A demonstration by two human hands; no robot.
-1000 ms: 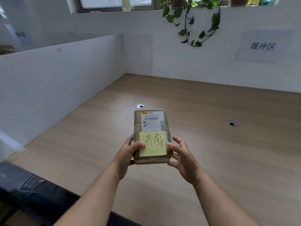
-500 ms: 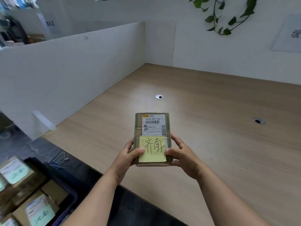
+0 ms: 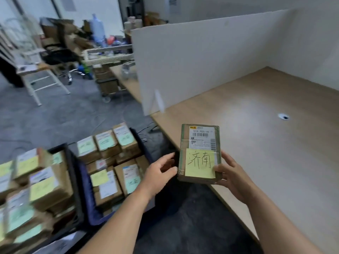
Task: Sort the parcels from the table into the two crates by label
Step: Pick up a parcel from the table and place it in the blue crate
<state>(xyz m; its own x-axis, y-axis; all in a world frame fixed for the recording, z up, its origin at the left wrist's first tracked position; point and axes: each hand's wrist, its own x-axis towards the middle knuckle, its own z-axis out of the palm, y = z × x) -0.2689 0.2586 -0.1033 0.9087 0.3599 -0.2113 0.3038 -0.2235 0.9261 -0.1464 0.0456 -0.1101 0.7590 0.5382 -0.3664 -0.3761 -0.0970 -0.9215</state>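
I hold a small brown parcel (image 3: pixel 199 143) with a white shipping label and a yellow sticky note with handwritten characters. My left hand (image 3: pixel 159 171) grips its left edge and my right hand (image 3: pixel 231 173) grips its lower right corner. The parcel hangs over the near left corner of the wooden table (image 3: pixel 266 143). On the floor to the left stand two dark crates. The nearer blue crate (image 3: pixel 86 189) holds several parcels with green and yellow notes. The left crate (image 3: pixel 68 162) is also full of labelled parcels.
A white partition (image 3: pixel 201 61) stands along the table's left side. Grey carpet floor (image 3: pixel 64 121) lies beyond the crates. Chairs, a trolley (image 3: pixel 108 57) and stacked boxes crowd the back of the room. A cable hole (image 3: pixel 283 116) sits in the tabletop.
The view has swung left, bringing both crates and the room into sight. The parcel stays in both hands and now sits over the table's left edge.
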